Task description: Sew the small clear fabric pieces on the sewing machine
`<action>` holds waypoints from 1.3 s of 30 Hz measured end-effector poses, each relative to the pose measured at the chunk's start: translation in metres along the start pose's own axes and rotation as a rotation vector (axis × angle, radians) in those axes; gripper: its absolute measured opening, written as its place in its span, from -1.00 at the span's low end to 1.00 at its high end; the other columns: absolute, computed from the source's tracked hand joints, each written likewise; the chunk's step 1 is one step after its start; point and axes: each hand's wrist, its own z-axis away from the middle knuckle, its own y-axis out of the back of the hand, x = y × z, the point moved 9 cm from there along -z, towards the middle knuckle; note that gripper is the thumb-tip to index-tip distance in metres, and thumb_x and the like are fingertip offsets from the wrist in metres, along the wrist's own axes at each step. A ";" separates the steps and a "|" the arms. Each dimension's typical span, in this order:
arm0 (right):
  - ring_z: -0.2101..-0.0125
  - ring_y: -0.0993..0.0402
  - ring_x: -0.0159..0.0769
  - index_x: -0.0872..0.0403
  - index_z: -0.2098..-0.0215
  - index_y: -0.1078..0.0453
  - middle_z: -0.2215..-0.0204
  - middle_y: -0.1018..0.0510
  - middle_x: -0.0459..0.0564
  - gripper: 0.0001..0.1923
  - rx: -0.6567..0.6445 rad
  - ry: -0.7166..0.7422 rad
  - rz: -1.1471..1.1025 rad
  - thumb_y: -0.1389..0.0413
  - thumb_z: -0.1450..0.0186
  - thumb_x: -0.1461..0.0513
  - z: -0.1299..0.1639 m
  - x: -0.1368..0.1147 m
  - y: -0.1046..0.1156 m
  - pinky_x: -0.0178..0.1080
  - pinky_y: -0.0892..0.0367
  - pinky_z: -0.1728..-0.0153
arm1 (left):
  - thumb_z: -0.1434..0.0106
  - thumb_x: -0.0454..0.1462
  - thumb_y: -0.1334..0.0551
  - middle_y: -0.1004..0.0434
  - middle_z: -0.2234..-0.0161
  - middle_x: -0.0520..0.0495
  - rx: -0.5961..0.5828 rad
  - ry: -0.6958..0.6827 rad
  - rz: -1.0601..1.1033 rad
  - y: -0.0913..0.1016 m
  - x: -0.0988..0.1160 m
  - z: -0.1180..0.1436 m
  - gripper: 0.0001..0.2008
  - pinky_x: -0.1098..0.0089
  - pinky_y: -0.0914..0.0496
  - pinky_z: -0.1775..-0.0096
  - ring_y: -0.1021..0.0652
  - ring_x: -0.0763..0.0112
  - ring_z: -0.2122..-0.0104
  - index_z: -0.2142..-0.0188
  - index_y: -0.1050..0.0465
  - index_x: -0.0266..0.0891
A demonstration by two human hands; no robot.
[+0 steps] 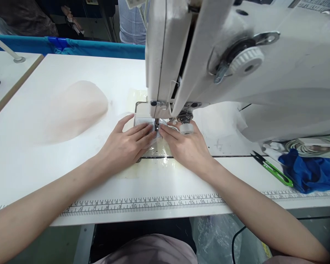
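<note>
While the left hand and right hand press flat, fingers spread, on thin cloth beneath the sewing machine, nothing is gripped.

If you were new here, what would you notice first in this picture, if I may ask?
The big white sewing machine fills the upper right. Below its needle, the left hand and right hand press a pale fabric piece flat. Green snips lie right, beside blue cloth.
</note>
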 end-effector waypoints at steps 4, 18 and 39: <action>0.01 -0.42 -0.19 0.12 0.11 -0.53 0.11 -0.64 0.01 -0.65 -0.002 -0.003 -0.029 0.05 -0.34 0.45 0.000 0.002 0.000 0.00 -0.07 -0.17 | -0.40 -0.13 -0.14 -0.54 -0.07 -0.21 -0.023 0.033 0.040 -0.001 -0.004 0.002 -0.60 0.00 -0.14 -0.29 -0.52 0.17 -0.09 -0.14 -0.39 -0.30; 0.05 -0.47 -0.29 0.13 0.06 -0.47 0.09 -0.62 0.00 -0.66 0.115 0.092 -0.258 0.07 -0.35 0.45 -0.002 -0.031 0.029 -0.21 -0.31 0.08 | -0.36 -0.39 -0.10 -0.59 0.01 -0.06 0.034 0.020 -0.166 0.017 -0.014 0.000 -0.74 0.14 -0.38 0.09 -0.58 0.20 0.07 0.01 -0.44 -0.20; 0.01 -0.47 -0.14 0.13 0.22 -0.50 0.10 -0.62 0.11 -0.79 -0.069 -0.135 -0.114 -0.01 -0.37 0.35 -0.001 0.001 0.007 -0.18 -0.35 0.12 | -0.36 -0.44 -0.09 -0.53 -0.07 -0.11 -0.065 -0.117 -0.066 0.001 0.000 0.000 -0.66 0.10 -0.39 -0.12 -0.44 0.15 -0.15 -0.06 -0.47 -0.21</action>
